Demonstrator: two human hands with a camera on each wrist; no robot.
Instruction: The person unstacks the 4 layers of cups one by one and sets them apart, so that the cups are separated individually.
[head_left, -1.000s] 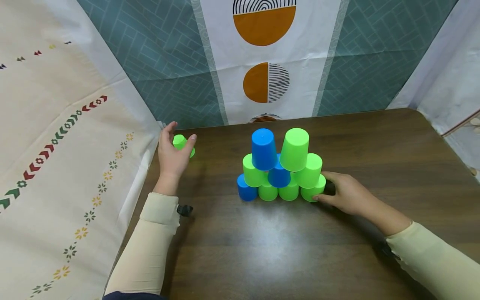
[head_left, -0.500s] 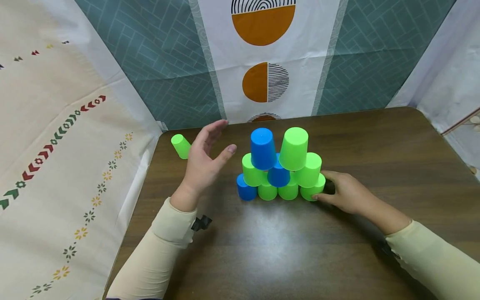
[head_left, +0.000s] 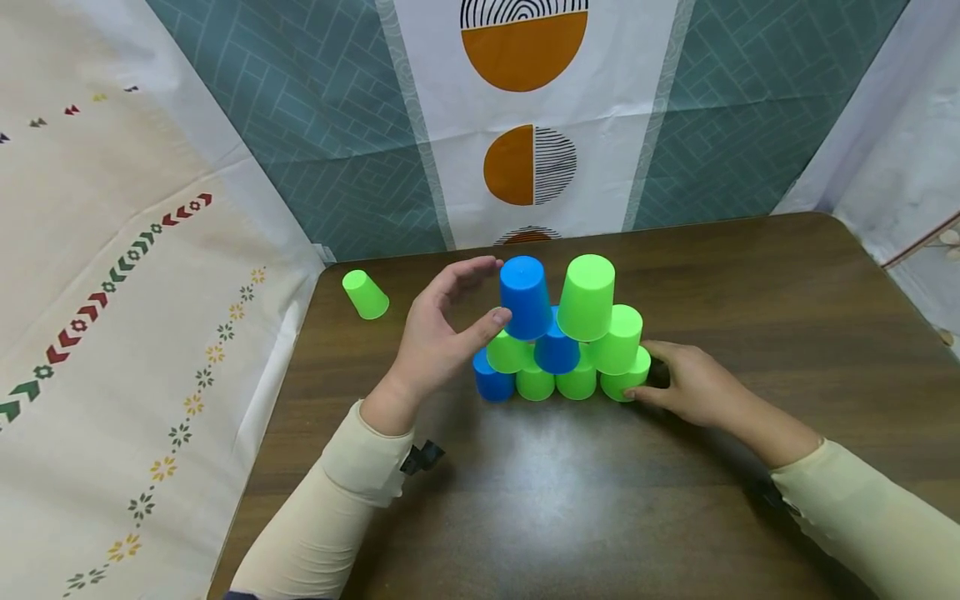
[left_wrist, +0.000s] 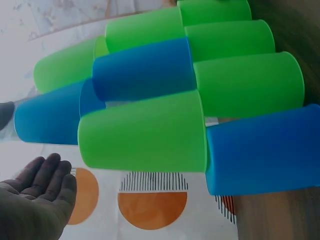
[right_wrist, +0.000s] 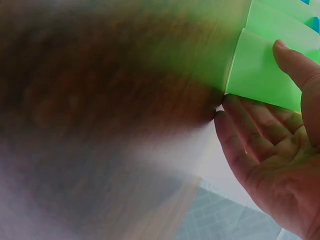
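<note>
Upside-down blue and green plastic cups stand in a three-tier stack on the table. The top tier holds a blue cup (head_left: 525, 296) and a green cup (head_left: 588, 296) with a gap between them. My left hand (head_left: 442, 333) is spread at the top blue cup, thumb in front of it; in the left wrist view its fingers lie straight, apart from that cup. Low on the right, my right hand (head_left: 693, 387) holds the end green cup (right_wrist: 257, 70) of the bottom row between thumb and fingers. Off to the left, a lone green cup (head_left: 365, 294) stands upside down.
The brown wooden table (head_left: 570, 517) ends at a patterned cloth (head_left: 322, 125) behind. A white embroidered cloth (head_left: 150, 292) borders it on the left. The middle tier has a blue cup (head_left: 557, 352) between two green ones.
My left hand has moved right, from beside the lone green cup to the top blue cup. The right hand and the stack have stayed where they were.
</note>
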